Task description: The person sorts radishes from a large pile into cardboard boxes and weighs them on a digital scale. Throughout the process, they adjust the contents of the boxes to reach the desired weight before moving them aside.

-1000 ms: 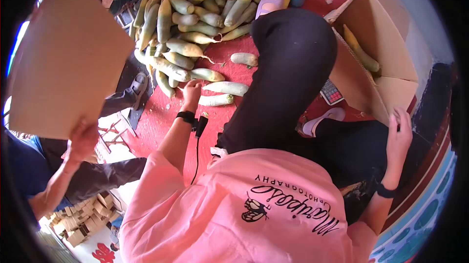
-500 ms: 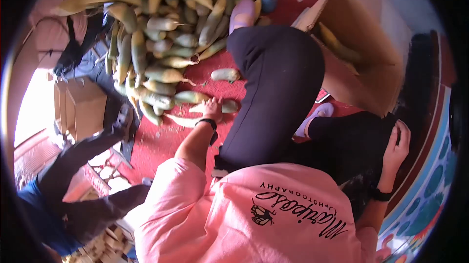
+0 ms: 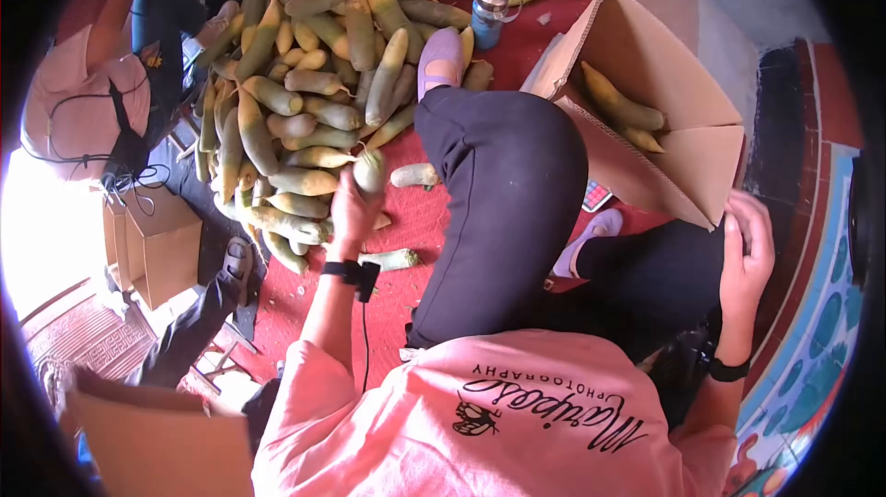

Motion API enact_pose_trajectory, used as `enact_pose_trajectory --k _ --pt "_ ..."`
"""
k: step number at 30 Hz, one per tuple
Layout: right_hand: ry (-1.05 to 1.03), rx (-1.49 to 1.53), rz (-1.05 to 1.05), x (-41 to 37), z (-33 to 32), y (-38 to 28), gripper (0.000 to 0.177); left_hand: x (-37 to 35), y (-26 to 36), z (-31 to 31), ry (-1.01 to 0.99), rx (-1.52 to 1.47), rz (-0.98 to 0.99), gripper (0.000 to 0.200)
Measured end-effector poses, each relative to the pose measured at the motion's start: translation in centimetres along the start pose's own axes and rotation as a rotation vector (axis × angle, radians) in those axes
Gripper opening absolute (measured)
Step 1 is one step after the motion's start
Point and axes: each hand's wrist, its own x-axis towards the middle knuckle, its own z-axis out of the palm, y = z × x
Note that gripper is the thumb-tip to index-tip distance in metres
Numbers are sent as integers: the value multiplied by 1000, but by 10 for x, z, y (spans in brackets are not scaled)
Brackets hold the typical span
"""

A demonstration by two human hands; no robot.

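On the left, my left hand (image 3: 352,218) is closed round a green radish (image 3: 369,170), its rounded end pointing away from me beside the heap. Behind it spreads a large heap of radishes (image 3: 318,109), pale green with yellowish tips. A single radish (image 3: 415,175) lies on the red carpet right of the held one, and another radish (image 3: 395,260) lies nearer me by my wrist. My right hand (image 3: 749,243) rests over my right knee with fingers stretched out, right at the near corner of an open cardboard box (image 3: 692,165). Inside that box are radishes (image 3: 623,100).
A blue bottle (image 3: 491,15) stands beyond my left foot. A small device with coloured squares (image 3: 597,195) lies by the box. At left are a person (image 3: 88,109) in pink, a smaller cardboard box (image 3: 159,243) and another person's leg (image 3: 194,322). Cardboard (image 3: 161,437) fills the lower left.
My left hand has picked up a radish from the carpet and moved it toward the heap. My right hand stays by the box. A cardboard piece has appeared at lower left.
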Motion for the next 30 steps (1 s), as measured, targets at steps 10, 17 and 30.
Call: enact_pose_trajectory --k 10,17,30 --pt "-187 280 -631 79 56 -153 57 7 283 -133 270 199 1106 61" --pt "103 424 -128 61 -10 -95 40 15 241 -118 536 31 950 50" --pt "-130 355 499 33 30 70 33 -115 -136 86 -821 802 -108 54"
